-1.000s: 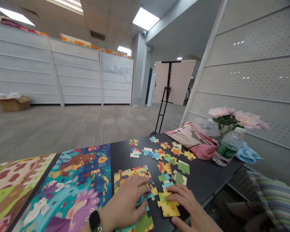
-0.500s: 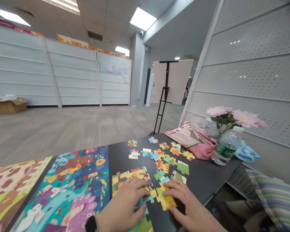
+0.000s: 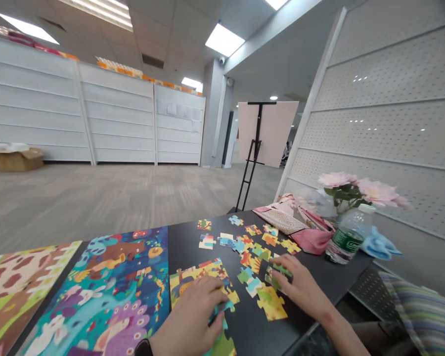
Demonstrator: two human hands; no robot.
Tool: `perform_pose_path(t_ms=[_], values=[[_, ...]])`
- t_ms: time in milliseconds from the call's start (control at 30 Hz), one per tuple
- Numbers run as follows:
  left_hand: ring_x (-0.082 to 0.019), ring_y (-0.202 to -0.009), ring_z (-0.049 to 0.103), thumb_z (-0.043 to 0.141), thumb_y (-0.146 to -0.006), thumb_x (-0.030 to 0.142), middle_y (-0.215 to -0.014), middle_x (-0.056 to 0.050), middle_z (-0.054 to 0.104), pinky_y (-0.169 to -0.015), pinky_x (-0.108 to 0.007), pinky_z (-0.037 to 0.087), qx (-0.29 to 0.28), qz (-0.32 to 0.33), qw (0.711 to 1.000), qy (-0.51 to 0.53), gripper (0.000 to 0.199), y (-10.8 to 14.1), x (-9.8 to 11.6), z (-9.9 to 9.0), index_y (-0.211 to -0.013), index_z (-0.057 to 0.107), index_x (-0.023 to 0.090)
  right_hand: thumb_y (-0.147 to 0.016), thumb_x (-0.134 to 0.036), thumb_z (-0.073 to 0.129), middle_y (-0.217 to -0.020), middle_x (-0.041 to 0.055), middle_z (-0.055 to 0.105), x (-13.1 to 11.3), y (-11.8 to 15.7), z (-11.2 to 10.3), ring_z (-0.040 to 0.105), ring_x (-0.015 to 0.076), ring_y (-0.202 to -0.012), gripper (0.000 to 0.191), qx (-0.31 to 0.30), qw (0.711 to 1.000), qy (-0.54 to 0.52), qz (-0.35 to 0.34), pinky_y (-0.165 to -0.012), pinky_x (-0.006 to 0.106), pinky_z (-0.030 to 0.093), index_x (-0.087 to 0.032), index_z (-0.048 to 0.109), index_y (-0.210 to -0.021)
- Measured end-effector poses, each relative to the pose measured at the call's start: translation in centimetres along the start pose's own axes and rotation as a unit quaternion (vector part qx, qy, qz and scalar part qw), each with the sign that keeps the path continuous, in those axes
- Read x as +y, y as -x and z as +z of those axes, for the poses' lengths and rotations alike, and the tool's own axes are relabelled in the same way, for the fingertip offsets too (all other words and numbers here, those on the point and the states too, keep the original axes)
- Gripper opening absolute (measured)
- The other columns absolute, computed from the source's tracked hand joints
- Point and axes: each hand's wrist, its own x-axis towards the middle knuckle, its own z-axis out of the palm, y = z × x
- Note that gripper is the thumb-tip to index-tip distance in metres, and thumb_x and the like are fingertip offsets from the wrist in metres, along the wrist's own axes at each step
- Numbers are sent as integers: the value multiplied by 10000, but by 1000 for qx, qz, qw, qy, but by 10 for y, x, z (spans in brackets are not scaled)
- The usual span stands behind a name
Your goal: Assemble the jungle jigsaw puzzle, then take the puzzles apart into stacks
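My left hand point(image 3: 196, 314), with a dark watch on its wrist, rests over a partly joined jigsaw puzzle point(image 3: 203, 269); its fingers are bent and its thumb stands apart, hiding part of the puzzle. On the right, my right hand point(image 3: 300, 282) reaches over green puzzle pieces point(image 3: 283, 270), with its fingertips and thumb on either side of one; whether it grips this piece is hard to see. A yellow puzzle piece point(image 3: 272, 304) lies just below that hand. Blue-green puzzle pieces point(image 3: 252, 286) lie between my two hands.
Several loose pieces point(image 3: 244, 243) are spread across the dark table point(image 3: 187, 237). Two colourful pictures lie at left, one with sea animals point(image 3: 114, 291). Along the right edge stand a pink pouch point(image 3: 311, 232), a water bottle point(image 3: 348, 237) and pink flowers point(image 3: 374, 190). An easel point(image 3: 252, 158) stands behind.
My right hand has left the yellow piece and moved up and right to the green pieces. The yellow piece now lies farther right. My left hand stays over the puzzle.
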Motion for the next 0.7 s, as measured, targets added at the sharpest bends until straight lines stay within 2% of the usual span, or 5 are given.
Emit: perform_pose_path(t_ms=[133,367,533,600,700], values=[[-249,-1131,586,557,-878,169,-1210,-29,635,-1019,-424,474,-17,28,999,-27,248,-1,-2,-3,-1082,649,274,-778,-474,665,-1163,150,668,17,-56,7,585,343,-1138,436,10,999,13,45,-1037,456,417,-165,719,-1081],[-252,-1115,599,572,-883,197,-1200,-26,648,-998,-423,484,-22,46,998,-45,226,0,-6,-5,-1085,642,270,-568,-375,818,-702,-7,633,25,-86,-1,584,181,-686,320,-20,996,-62,63,-643,264,436,-194,621,-745],[-228,-1134,603,540,-874,140,-1239,-10,653,-1029,-395,472,-4,39,999,-14,280,0,-11,-5,-1098,644,273,-871,-606,498,-656,-34,551,-9,-36,-11,545,159,-602,499,10,988,-144,47,-555,244,416,-182,628,-1098],[-226,-1122,609,521,-855,100,-1226,-19,663,-1030,-391,470,-4,41,999,-10,317,0,-11,-6,-1105,633,260,-919,-579,505,-666,-41,548,-33,2,1,553,156,-614,532,29,984,-175,33,-572,234,447,-192,609,-1269],[-232,-1112,607,524,-843,85,-1205,-28,668,-1022,-392,469,-5,40,999,-6,347,-2,-11,-7,-1128,621,257,-951,-518,542,-707,-10,633,-64,53,39,613,154,-629,448,24,984,-178,1,-604,217,503,-206,688,-1237]])
